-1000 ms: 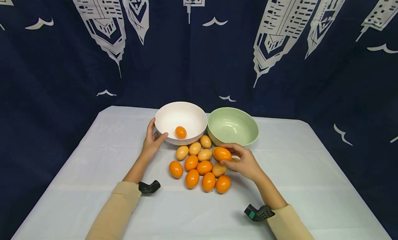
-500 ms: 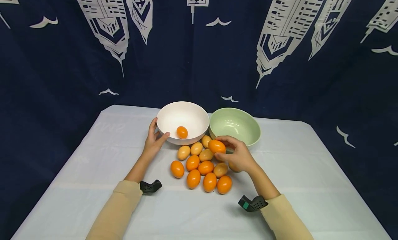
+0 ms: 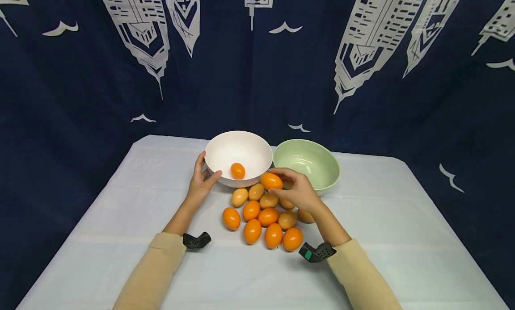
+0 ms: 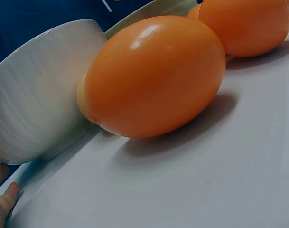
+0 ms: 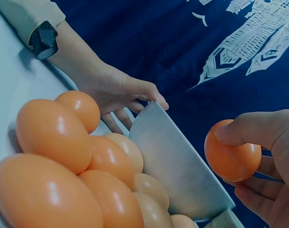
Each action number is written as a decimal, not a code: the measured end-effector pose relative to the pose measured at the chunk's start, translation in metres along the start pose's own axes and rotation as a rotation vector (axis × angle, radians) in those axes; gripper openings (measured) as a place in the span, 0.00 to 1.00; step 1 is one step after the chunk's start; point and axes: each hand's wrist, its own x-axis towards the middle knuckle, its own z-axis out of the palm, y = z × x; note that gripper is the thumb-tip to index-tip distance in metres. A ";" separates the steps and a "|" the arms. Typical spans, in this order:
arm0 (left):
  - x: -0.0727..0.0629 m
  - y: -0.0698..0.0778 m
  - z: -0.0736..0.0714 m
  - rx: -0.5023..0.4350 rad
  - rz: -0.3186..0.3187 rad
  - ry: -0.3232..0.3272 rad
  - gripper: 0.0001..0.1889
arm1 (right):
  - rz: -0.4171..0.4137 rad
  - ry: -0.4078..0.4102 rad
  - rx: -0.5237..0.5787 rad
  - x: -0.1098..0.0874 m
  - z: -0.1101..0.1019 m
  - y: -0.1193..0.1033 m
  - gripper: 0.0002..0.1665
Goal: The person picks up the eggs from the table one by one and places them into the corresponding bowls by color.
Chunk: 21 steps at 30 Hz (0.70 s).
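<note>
In the head view my left hand [image 3: 200, 182] grips the near left side of a white bowl [image 3: 237, 147], thumb at the rim and fingers along its outside. One orange egg [image 3: 238, 170] lies inside that bowl. My right hand [image 3: 298, 191] pinches another orange egg [image 3: 271, 181] between thumb and fingers, just off the bowl's near right rim. The right wrist view shows this held egg [image 5: 232, 152] raised near the bowl's outer wall [image 5: 168, 156]. Below the hands, several orange eggs [image 3: 252, 231] and pale brown eggs [image 3: 268, 200] lie grouped on the table.
A light green bowl [image 3: 307, 162] stands to the right of the white one, close beside it. White cloth covers the table [image 3: 169, 167]. Behind hangs a dark blue curtain [image 3: 225, 77] with a pale building print.
My right hand has carried the orange egg left and away from me, from over the pale eggs to the white bowl's rim. My left hand keeps its grip on the bowl.
</note>
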 end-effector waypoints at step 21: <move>0.000 -0.004 -0.001 -0.001 0.017 0.007 0.43 | 0.017 -0.009 -0.005 0.040 0.018 -0.008 0.28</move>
